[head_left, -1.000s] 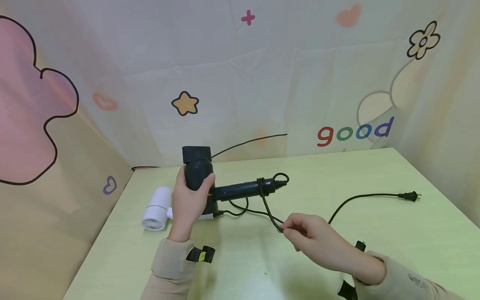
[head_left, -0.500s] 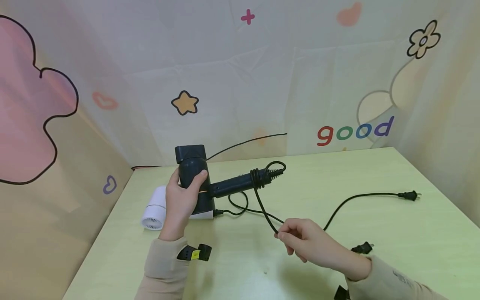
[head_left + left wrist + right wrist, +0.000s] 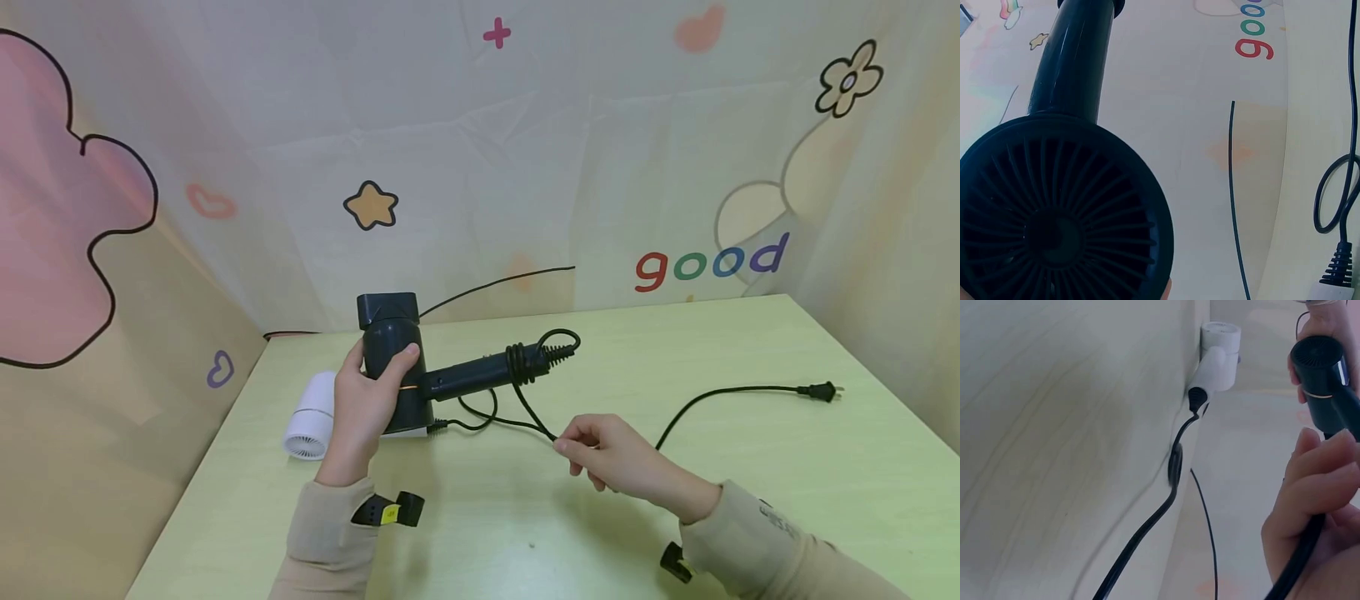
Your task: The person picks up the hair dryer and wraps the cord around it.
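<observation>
Your right hand (image 3: 618, 454) crept up a bit, pinching the cord (image 3: 531, 406) your side of the dark dryer (image 3: 412, 385), nearer its right-pointing handle (image 3: 468, 377); left hand (image 3: 363, 412) grips the barrel (image 3: 386, 343).

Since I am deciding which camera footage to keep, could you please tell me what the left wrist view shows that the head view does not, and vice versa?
Only the left wrist view: the ribbed round grille of the dark hair dryer.
Only the head view: the power plug and the white dryer's barrel.
Both: the dark hair dryer's handle, the looped cord and the "good" lettering.
</observation>
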### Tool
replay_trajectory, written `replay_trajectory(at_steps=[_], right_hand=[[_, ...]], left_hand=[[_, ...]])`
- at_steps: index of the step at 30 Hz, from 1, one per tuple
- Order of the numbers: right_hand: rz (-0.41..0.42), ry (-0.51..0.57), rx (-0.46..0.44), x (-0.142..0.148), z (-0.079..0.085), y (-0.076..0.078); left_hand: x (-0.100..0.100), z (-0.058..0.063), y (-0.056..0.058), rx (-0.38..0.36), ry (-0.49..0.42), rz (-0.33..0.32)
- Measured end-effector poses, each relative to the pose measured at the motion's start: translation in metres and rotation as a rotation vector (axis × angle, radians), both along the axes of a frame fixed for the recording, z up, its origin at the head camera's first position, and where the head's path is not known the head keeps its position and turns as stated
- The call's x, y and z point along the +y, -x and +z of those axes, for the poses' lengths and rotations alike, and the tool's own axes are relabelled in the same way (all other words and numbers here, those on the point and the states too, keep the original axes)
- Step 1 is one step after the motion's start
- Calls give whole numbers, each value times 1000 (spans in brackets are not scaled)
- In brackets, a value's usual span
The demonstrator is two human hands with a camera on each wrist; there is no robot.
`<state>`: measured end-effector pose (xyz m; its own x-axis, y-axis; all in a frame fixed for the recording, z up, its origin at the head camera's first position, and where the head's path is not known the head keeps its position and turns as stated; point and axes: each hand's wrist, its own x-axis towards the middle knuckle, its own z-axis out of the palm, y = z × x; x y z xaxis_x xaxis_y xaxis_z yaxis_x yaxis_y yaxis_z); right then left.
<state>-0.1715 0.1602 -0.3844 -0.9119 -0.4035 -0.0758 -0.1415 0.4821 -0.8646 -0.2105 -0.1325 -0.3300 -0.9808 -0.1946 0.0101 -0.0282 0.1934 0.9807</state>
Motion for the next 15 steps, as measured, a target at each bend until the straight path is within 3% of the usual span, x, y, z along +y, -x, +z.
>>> replay_trajectory(at_steps=[8,15], right_hand=[[-53,10,22,5,-11,9],[-44,23,28,17,-13,7]], left_hand=[[-3,0,1,-13,-29,8],[-9,0,1,-55,-75,24]])
